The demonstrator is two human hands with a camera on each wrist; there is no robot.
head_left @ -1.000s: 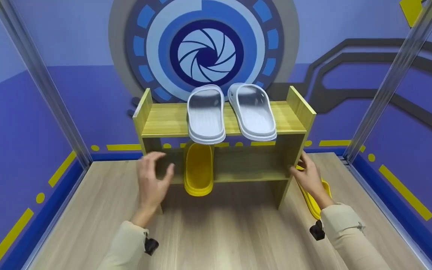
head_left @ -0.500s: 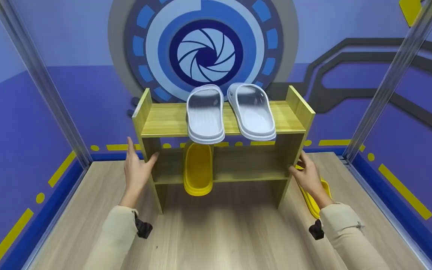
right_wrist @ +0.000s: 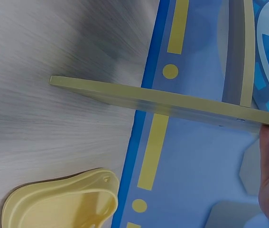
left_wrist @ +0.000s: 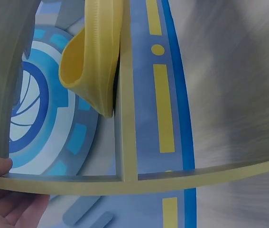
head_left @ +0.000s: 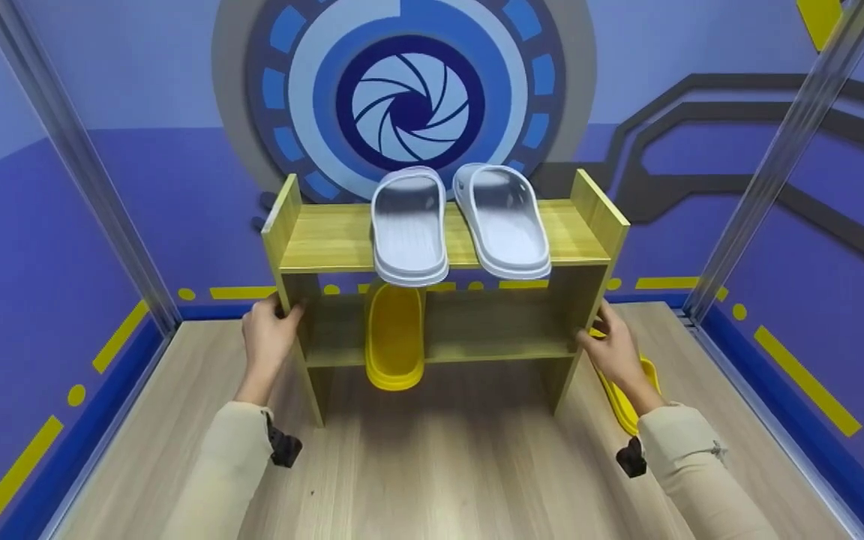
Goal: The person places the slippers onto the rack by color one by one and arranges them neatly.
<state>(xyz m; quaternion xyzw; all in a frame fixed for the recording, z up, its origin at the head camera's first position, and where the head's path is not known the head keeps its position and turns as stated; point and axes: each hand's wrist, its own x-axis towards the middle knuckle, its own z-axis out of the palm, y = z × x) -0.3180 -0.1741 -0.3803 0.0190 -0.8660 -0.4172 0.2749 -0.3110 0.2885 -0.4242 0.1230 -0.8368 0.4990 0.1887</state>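
Observation:
A small wooden shoe rack (head_left: 327,232) stands in the middle of the head view. My left hand (head_left: 268,337) grips its left side panel, thumb on the inner face and fingers round the outside, as the left wrist view also shows. On the other side my right hand (head_left: 617,352) holds the right side panel between thumb and fingers. Two pale grey clogs, one left (head_left: 409,232) and one right (head_left: 511,225), sit side by side on the top shelf. A yellow clog (head_left: 394,341) lies on the lower shelf, left of centre, its heel overhanging the front edge.
A second yellow clog (right_wrist: 34,204) lies on the wooden tabletop (head_left: 432,480) outside the rack's right panel, partly behind my right hand in the head view. Patterned blue panels (head_left: 154,210) with metal corner posts (head_left: 769,157) enclose the tabletop at the back and sides.
My left hand has moved from in front of the lower shelf out to the left panel, opened wide, and taken hold of it. My right hand stays on the right panel.

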